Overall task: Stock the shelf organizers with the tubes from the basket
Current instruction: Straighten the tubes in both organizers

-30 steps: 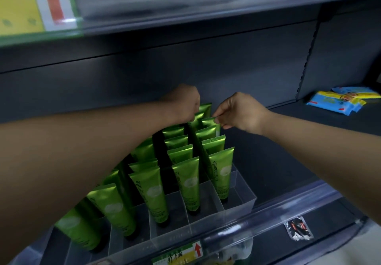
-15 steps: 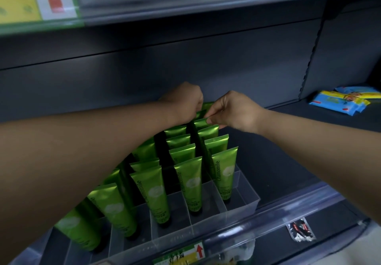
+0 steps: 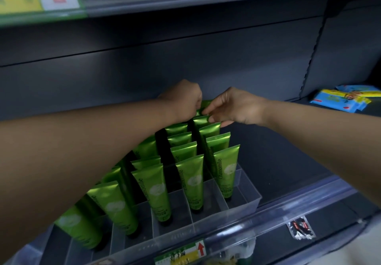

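Two hands met at the very back of the shelf, both on the rearmost tube (image 3: 206, 104) in the right-hand lane. The left hand (image 3: 182, 99) was clenched, its curled fingers wrapped over the tube's left edge. The right hand (image 3: 234, 105) came in from the other side, and its fingertips (image 3: 206, 112) pinched the crimped top of that same tube. That tube stood upright at the far end of the clear organizer (image 3: 248, 199), right by the shelf's dark back panel.

In front of it, the green tubes (image 3: 190, 179) stood cap-down in straight lanes between clear dividers, labels facing out. The word "Chamomile" was readable on the nearest ones. The lanes on the left sat partly hidden under the left forearm.

Over on the right, well apart from the organizer, lay blue and yellow packets (image 3: 340, 100) on the same shelf. A small sachet (image 3: 301, 228) rested lower down, behind the clear front rail (image 3: 288, 200).
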